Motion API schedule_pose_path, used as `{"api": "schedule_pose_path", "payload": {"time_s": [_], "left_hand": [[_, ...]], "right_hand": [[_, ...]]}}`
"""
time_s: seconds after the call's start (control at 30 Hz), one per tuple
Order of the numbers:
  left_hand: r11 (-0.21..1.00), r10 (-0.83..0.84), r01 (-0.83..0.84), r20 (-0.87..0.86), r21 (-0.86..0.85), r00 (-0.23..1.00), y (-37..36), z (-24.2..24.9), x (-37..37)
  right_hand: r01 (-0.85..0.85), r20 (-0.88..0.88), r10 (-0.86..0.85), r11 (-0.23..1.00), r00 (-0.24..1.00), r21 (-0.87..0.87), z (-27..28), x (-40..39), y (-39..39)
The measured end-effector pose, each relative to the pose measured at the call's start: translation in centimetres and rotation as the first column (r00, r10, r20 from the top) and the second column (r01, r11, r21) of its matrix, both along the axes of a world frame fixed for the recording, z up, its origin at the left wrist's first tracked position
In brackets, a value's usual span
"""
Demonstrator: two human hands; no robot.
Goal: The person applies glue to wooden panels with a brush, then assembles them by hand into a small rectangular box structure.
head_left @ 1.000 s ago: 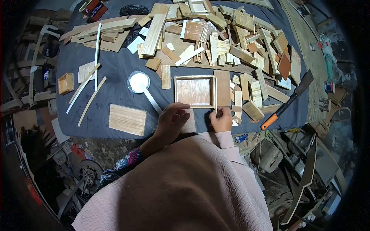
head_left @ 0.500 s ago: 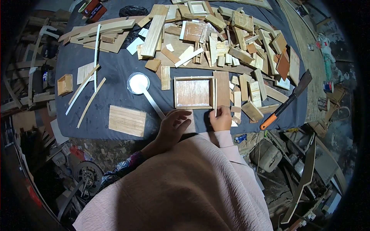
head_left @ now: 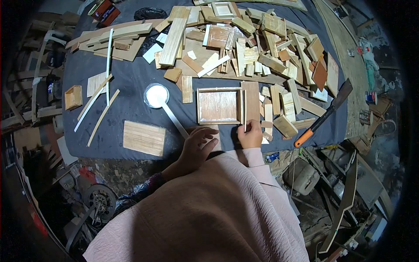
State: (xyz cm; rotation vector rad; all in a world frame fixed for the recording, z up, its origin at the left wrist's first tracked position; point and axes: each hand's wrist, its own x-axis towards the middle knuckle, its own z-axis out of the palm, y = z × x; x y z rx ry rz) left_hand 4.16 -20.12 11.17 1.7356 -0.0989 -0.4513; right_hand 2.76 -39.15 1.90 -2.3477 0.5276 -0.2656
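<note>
A shallow wooden box [head_left: 198, 107] with a brown floor and pale rims lies on the dark cloth in front of me. My right hand [head_left: 250, 134] pinches the near end of a thin wooden strip [head_left: 245, 107], which runs along the box's right side. Close to the box's lower left corner, my left hand [head_left: 198, 144] is loosely curled with its fingers apart and seems to hold nothing. A round tub of white glue [head_left: 156, 95] stands left of the box, and a pale flat stick [head_left: 173, 118] reaches from it towards my left hand.
Wood offcuts [head_left: 273, 63] are heaped across the back and right. An orange-handled saw [head_left: 323, 114] lies at the right edge. On the left are a flat board [head_left: 144, 138], thin strips [head_left: 104, 117] and a small wooden box [head_left: 73, 97]. A red can [head_left: 104, 13] stands far left.
My left hand has shifted very slightly to the right. The box appears a touch lower in view, and my right hand keeps its pinch on the strip.
</note>
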Motion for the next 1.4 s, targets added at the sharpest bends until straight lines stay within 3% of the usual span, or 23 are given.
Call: {"api": "schedule_pose_path", "payload": {"time_s": [0.4, 0.7, 1.0, 1.2, 1.27, 1.33, 1.37, 1.4], "left_hand": [[1.0, -0.011, 0.011, 0.026, -0.007, 1.0, -0.2, -0.2, -0.4], [0.999, -0.041, 0.041, 0.003, 0.008, 0.999, -0.4, -0.8, -0.6], [0.994, -0.08, 0.087, -0.103, 0.072, 0.992, -0.8, -0.3, -0.5], [0.985, -0.119, 0.129, -0.091, 0.115, 0.989, -1.6, -0.2, -0.5], [0.974, -0.143, 0.162, -0.125, 0.158, 0.982, -1.7, -0.3, -0.3], [0.971, -0.23, 0.227, 0.029, 0.081, 0.973, -1.7, -1.6, -0.3], [0.971, -0.229, 0.226, 0.032, 0.084, 0.973, -1.7, -2.1, -0.4], [0.977, -0.213, 0.213, 0.006, -0.018, 0.977, -1.9, -2.7, -0.6]], "right_hand": [[0.003, -0.038, -0.005, 0.998, 0.999, -0.056, -0.2, 0.0, -0.3], [0.074, 0.084, -0.069, 0.996, 0.994, -0.049, -0.8, -0.9, -1.2], [0.241, 0.091, -0.27, 0.939, 0.959, 0.245, -1.8, -2.4, -2.8], [0.295, 0.023, -0.368, 0.78, 0.93, 0.552, -1.7, -3.7, -4.3], [0.353, -0.2, -0.354, 0.445, 0.913, 0.823, -1.2, -4.1, -4.7], [0.336, -0.201, -0.331, 0.429, 0.922, 0.838, -1.4, -4.6, -5.0], [0.321, -0.202, -0.306, 0.412, 0.93, 0.853, -1.5, -4.9, -5.1], [0.317, -0.199, -0.305, 0.411, 0.931, 0.855, -2.3, -5.3, -5.2]]}}
